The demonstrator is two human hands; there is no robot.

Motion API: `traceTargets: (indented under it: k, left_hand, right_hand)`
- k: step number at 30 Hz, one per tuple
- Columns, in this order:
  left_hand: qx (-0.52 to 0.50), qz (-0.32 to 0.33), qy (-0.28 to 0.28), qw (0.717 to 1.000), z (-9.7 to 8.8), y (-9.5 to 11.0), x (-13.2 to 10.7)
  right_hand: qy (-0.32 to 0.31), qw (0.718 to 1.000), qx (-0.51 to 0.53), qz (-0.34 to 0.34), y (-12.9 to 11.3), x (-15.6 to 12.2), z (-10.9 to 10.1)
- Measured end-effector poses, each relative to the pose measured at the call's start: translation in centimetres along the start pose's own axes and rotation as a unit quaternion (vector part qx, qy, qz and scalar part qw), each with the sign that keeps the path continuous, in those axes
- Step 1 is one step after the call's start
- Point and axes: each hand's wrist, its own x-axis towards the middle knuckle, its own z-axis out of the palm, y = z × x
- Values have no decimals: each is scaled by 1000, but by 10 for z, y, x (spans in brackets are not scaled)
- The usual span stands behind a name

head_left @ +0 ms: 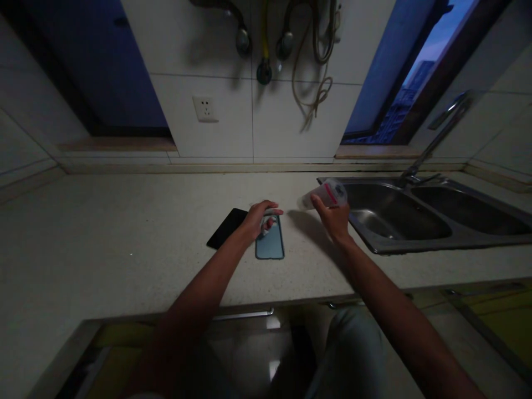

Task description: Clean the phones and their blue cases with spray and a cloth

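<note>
R hand [333,218] grips tilted clear cup [331,193], ctr-right of frame; L hand [258,219] half-curled over blue phone case [270,245], mid-frame, grip unclear.

On your bench [124,221]: tablet [226,228] left, phone case [270,247] right of it, far end below your left hand [256,218]. Cup [331,194] in your right hand [336,218], by sink [409,245].

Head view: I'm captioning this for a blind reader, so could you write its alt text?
A person's right hand holds a tilted clear cup over a pale counter, beside a double sink. The left hand is at a blue phone or case, beside a flat black object.
</note>
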Motion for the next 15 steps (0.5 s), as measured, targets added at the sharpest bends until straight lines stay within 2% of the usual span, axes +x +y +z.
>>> traceTargets:
  k: [5, 11, 13, 15]
  left_hand:
    - [-68, 16, 51, 996, -10, 8, 8]
    - [-85, 21, 65, 994, -11, 6, 11]
    - [-87, 20, 69, 994, -9, 5, 12]
    - [-91, 18, 74, 993, -8, 5, 13]
  right_hand:
    - [23, 995, -100, -18, 12, 14, -13]
    - [6, 985, -169, 43, 27, 19, -20]
    - [1, 987, -151, 62, 31, 19, -20]
    - [-21, 995, -63, 79, 35, 19, -19]
